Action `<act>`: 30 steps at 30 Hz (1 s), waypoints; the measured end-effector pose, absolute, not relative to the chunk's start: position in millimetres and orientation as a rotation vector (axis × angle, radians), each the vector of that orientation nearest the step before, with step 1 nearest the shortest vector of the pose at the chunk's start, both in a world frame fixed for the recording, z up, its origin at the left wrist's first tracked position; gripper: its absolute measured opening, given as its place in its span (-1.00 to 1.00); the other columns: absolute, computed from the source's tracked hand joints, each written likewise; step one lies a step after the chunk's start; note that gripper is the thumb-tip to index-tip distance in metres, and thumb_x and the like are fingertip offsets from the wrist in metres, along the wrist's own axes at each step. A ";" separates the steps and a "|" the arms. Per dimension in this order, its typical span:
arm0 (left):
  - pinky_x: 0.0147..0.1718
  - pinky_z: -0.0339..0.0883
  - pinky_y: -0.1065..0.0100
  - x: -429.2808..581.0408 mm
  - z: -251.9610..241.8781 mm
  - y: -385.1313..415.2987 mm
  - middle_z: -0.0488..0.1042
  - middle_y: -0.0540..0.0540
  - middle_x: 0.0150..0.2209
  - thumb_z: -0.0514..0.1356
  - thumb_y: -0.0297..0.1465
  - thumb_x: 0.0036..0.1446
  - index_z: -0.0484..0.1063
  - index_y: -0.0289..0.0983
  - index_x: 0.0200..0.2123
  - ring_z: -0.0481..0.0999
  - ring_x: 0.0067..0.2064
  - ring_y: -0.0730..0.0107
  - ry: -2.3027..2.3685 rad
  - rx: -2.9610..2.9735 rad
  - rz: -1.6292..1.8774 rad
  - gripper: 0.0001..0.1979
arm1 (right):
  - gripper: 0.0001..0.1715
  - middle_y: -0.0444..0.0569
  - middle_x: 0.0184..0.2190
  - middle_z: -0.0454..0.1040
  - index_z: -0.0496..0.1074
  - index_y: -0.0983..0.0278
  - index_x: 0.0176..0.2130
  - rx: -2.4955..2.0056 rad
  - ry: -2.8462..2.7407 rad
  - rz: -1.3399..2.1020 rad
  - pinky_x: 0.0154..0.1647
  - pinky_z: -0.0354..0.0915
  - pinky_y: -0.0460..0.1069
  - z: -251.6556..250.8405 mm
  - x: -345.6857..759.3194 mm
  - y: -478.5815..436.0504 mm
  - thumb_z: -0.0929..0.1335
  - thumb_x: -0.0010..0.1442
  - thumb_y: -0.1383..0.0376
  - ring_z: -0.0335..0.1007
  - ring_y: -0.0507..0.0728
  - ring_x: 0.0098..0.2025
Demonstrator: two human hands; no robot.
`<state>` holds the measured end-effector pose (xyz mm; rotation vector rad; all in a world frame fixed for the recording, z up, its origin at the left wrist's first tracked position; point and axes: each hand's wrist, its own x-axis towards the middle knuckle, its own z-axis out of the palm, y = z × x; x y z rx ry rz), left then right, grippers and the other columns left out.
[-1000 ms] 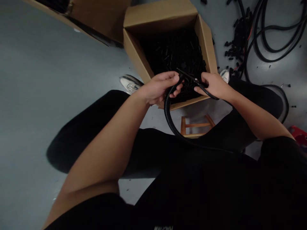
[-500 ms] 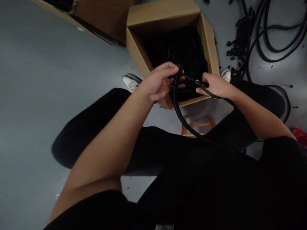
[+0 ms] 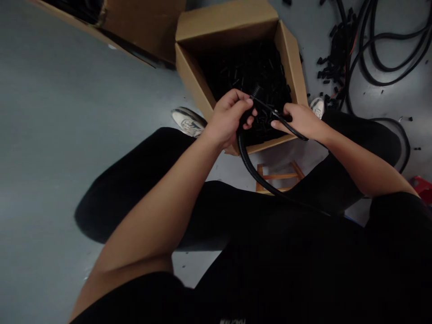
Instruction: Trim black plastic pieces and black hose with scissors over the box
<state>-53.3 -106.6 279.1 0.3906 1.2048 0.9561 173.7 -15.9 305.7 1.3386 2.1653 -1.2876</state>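
The left hand point(image 3: 231, 114) grips a black ribbed tube point(image 3: 246, 162) near its end, which juts over an open cardboard box point(image 3: 226, 20) of short black pieces point(image 3: 248, 60). The right hand point(image 3: 302, 120) holds scissors point(image 3: 290, 128) by the handles, their blades reaching the tube beside the left fingertips point(image 3: 249, 102).

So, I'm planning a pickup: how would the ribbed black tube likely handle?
The ribbed black tube probably flexes rather than flops, curving smoothly from the left hand. Its ribbing likely aids grip. The rest would probably trail behind, since it runs on toward the lap.
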 end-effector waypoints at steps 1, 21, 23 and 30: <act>-0.55 0.19 0.51 -51.6 282.2 -107.1 0.52 0.04 -0.37 0.44 -0.29 0.33 0.32 -0.17 -0.23 0.40 -0.48 0.53 1.194 0.412 0.934 -0.69 | -0.41 0.10 -0.14 0.56 0.47 0.21 -0.08 1.324 2.188 -1.315 0.09 0.45 0.27 304.6 173.5 -17.1 0.53 0.30 -0.21 0.56 0.38 -0.02; -0.56 0.13 0.51 -63.1 312.1 -108.1 0.49 0.01 -0.39 0.48 -0.28 0.41 0.36 -0.22 -0.25 0.38 -0.53 0.58 0.996 0.470 0.777 -0.65 | -0.43 0.01 -0.14 0.54 0.44 0.19 0.06 1.245 2.299 -1.328 0.10 0.38 0.20 325.6 172.6 -25.8 0.48 0.34 -0.16 0.55 0.34 0.01; -0.59 0.12 0.51 -59.3 307.7 -109.7 0.52 0.00 -0.39 0.54 -0.27 0.33 0.34 -0.21 -0.27 0.39 -0.52 0.56 0.990 0.492 0.770 -0.59 | -0.35 0.05 -0.05 0.54 0.41 0.19 0.13 1.201 2.329 -1.341 0.16 0.39 0.24 322.3 172.7 -24.4 0.52 0.31 -0.15 0.54 0.37 0.09; -0.57 0.13 0.48 -58.4 284.2 -112.9 0.55 0.01 -0.38 0.59 -0.21 0.28 0.34 -0.18 -0.22 0.43 -0.49 0.50 1.102 0.548 0.885 -0.55 | -0.47 0.04 -0.19 0.54 0.46 0.19 -0.04 1.300 2.251 -1.243 0.09 0.39 0.22 318.6 171.0 -21.5 0.51 0.31 -0.14 0.55 0.37 -0.03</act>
